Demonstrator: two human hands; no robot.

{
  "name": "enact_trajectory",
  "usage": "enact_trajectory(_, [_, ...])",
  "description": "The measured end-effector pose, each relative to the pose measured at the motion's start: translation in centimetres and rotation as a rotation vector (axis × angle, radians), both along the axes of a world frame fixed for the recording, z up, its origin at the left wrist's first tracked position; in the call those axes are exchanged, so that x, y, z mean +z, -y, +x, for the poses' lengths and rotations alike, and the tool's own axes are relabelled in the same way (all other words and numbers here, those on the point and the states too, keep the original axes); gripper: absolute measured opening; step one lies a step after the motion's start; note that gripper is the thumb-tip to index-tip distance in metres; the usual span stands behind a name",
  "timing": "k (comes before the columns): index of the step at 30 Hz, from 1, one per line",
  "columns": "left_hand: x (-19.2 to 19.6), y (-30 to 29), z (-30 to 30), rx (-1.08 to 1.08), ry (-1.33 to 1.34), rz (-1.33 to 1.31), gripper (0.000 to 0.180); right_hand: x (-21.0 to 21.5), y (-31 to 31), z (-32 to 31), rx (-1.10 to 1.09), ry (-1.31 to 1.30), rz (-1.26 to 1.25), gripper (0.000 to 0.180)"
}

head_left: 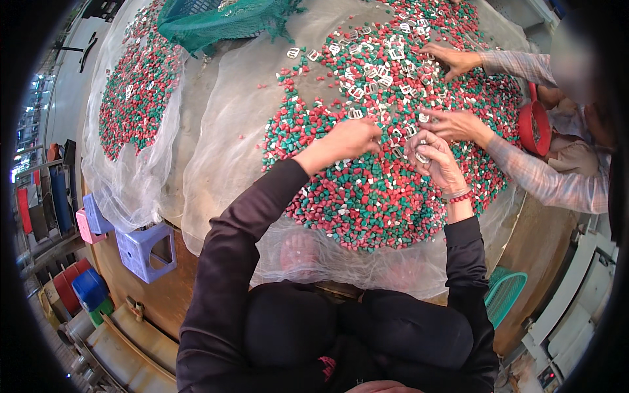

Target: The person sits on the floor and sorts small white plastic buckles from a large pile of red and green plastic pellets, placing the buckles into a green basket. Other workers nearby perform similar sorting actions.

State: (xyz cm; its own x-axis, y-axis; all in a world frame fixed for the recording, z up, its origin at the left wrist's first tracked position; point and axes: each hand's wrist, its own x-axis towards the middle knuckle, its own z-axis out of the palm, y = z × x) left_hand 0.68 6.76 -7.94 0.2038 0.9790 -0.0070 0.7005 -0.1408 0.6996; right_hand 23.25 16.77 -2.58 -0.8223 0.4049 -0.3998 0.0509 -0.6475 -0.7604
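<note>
A wide heap of small red, green and white chips [367, 203] covers the sheet in front of me. Pale metal slide buckles [385, 81] are scattered over its upper part. My left hand [350, 139] reaches over the middle of the heap with its fingers bent together; whatever they hold is hidden. Close by on the right, my right hand [440, 164] is curled palm up around a slide buckle [422, 157]. Another person's two hands, one higher up [453, 60] and one [458, 124] just beyond my right hand, reach into the chips with fingers spread.
Translucent mesh sheeting [219, 131] lies beneath the heap. A second chip pile [134, 98] is at the left, and a green mesh-covered basket [223, 26] stands at the back. Nearby are a red container [536, 128], a green basket [506, 295] and a purple stool [145, 252].
</note>
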Motion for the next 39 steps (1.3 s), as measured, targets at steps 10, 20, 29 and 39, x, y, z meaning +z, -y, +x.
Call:
enact_trajectory(10, [4.9,2.2,-5.9,0.407,1.443,-0.316,0.023,-5.1,1.3,-0.5,0.348,0.794,1.153,0.029])
enact_trajectory(20, [-2.0,0.1,-2.1,0.17,-0.102,0.089,0.023,-5.0,4.4,1.1,0.386,0.756,1.39,0.026])
enact_trajectory(29, [5.9,1.5,-5.7,0.316,1.535,-0.39,0.025,-0.6,2.2,0.4,-0.295,0.179,0.014,0.015])
enact_trajectory(39, [-2.6,-3.7,0.4,0.103,-0.314,-0.013,0.02,-1.1,-2.9,-2.0,-0.191,-0.096,-0.109,0.029])
